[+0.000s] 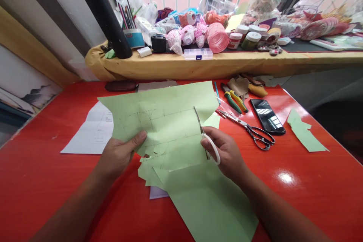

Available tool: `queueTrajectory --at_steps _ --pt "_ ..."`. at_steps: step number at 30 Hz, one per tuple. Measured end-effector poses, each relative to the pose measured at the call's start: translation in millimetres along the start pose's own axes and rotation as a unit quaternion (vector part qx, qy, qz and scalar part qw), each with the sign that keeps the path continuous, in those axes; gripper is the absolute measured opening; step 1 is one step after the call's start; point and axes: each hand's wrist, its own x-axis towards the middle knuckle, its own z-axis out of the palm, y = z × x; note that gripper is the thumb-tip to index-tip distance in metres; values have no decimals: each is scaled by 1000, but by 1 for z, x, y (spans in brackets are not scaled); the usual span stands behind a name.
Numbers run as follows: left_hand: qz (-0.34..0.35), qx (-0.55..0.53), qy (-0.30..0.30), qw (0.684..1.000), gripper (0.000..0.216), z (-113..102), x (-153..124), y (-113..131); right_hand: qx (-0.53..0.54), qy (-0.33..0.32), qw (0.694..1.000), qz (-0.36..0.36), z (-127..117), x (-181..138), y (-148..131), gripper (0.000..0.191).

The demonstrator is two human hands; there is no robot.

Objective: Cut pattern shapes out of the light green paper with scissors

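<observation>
A large light-green paper sheet [164, 113] with pencil grid lines is lifted above the red table [42, 181]. My left hand [119, 155] pinches its lower left edge, thumb on top. My right hand [227, 153] grips small white-handled scissors [205, 136], blades pointing up into the sheet's right part. More green paper pieces [204, 200] lie below the hands on the table.
A white drawn sheet [90, 132] lies to the left. To the right lie big metal scissors [249, 128], green-handled pliers [234, 100], a black phone [267, 116] and a green scrap [304, 132]. A black flask [109, 19] and craft supplies crowd the yellow shelf [198, 66] behind.
</observation>
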Motion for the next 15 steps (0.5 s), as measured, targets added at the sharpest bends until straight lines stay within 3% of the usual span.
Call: queueTrajectory --at_steps 15 --pt "4 0 30 1000 34 4 -3 1 29 -3 1000 8 1 -1 -1 51"
